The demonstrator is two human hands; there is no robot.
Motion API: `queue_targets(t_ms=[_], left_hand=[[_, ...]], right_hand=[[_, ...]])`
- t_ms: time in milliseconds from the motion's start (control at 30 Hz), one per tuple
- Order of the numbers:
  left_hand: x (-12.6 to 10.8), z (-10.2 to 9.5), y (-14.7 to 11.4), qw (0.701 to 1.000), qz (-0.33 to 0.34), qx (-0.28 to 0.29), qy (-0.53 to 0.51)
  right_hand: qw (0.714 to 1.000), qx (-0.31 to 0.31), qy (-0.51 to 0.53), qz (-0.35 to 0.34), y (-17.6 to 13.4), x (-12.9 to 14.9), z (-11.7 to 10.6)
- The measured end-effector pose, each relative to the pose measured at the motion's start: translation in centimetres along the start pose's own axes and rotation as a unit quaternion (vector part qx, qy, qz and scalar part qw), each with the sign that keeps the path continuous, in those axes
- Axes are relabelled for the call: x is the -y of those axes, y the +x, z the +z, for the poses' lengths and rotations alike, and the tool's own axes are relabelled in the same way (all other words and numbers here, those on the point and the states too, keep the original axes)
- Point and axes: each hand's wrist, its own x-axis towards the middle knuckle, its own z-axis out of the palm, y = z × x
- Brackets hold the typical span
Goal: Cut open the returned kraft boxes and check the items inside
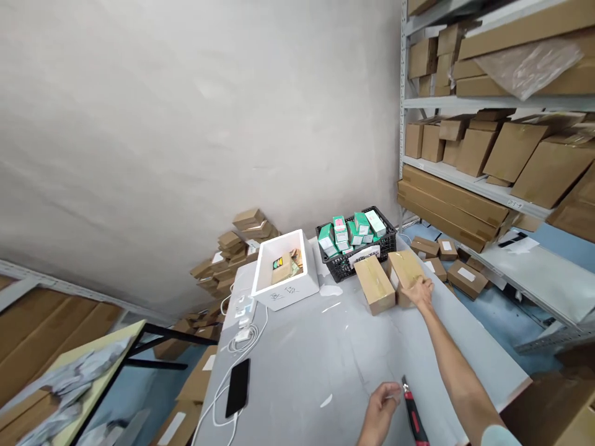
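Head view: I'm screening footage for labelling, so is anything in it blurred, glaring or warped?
In the head view, wide-angle stretch slants the shelving rack; also there, the clear plastic catches pale highlights, the left hand looks slightly soft, and the phone screen reads dark, without strong glare.

A brown cardboard box (403, 266), closed, with tape along its top and a white label on its left side, lies flat at one o'clock from the middle of the surface (302, 359). The red-and-black utility knife (413, 410) lies at five o'clock, its blade end pointing toward eleven.
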Motion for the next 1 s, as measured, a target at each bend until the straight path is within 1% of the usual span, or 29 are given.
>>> queue_targets(t_ms=[33, 100, 200, 267, 300, 367, 433, 500, 567, 633, 700, 767, 833, 900, 933, 1000], left_hand=[[0.2, -0.7, -0.7, 1.000, -0.001, 0.000, -0.010], [0.5, -2.3, -2.2, 0.999, 0.000, 0.003, -0.038], [1.0, -5.4, -4.5, 0.997, -0.004, 0.009, -0.080], [1.5, -7.9, -5.9, 0.994, -0.018, 0.001, -0.105], [1.7, -9.3, -6.5, 0.993, -0.021, -0.004, -0.117], [2.3, -12.1, -7.5, 0.991, -0.030, -0.015, -0.132], [2.8, -15.0, -8.3, 0.988, -0.031, -0.033, -0.146], [3.3, -18.0, -8.9, 0.987, -0.019, -0.054, -0.149], [3.7, -21.0, -9.5, 0.987, 0.000, -0.085, -0.138], [4.2, -23.9, -10.1, 0.984, 0.012, -0.124, -0.126], [4.9, -26.4, -10.7, 0.980, 0.019, -0.154, -0.123], [5.8, -28.5, -11.5, 0.978, 0.027, -0.173, -0.113], [7.0, -29.8, -12.3, 0.977, 0.031, -0.191, -0.085], [8.7, -30.3, -13.3, 0.976, 0.029, -0.208, -0.052], [9.7, -30.2, -13.8, 0.976, 0.029, -0.214, -0.040], [11.8, -29.6, -14.5, 0.974, 0.033, -0.221, -0.028]], right_hand=[[0.999, -0.006, -0.008, 0.032, -1.5, -1.5, -0.8], [0.996, -0.028, -0.011, 0.079, -5.5, -5.3, -2.4], [0.990, -0.087, 0.020, 0.108, -13.6, -11.4, -4.4], [0.990, -0.100, 0.032, 0.096, -19.5, -14.5, -5.6], [0.992, -0.096, 0.030, 0.082, -22.4, -15.6, -6.0], [0.996, -0.077, 0.016, 0.048, -27.9, -16.4, -6.5], [0.999, -0.045, -0.005, 0.016, -32.6, -15.9, -6.1], [0.999, -0.005, -0.031, -0.026, -36.4, -14.2, -4.9], [0.992, 0.042, -0.061, -0.101, -39.3, -11.8, -3.1], [0.971, 0.102, -0.098, -0.194, -41.3, -8.8, -1.0], [0.933, 0.179, -0.143, -0.277, -42.5, -5.6, 1.1], [0.882, 0.260, -0.182, -0.347, -43.0, -2.5, 3.2], [0.827, 0.330, -0.208, -0.405, -42.9, 0.1, 5.1], [0.777, 0.382, -0.227, -0.445, -42.2, 1.8, 6.6], [0.757, 0.400, -0.236, -0.459, -41.7, 2.3, 7.3], [0.732, 0.419, -0.255, -0.473, -40.3, 2.8, 8.2]])
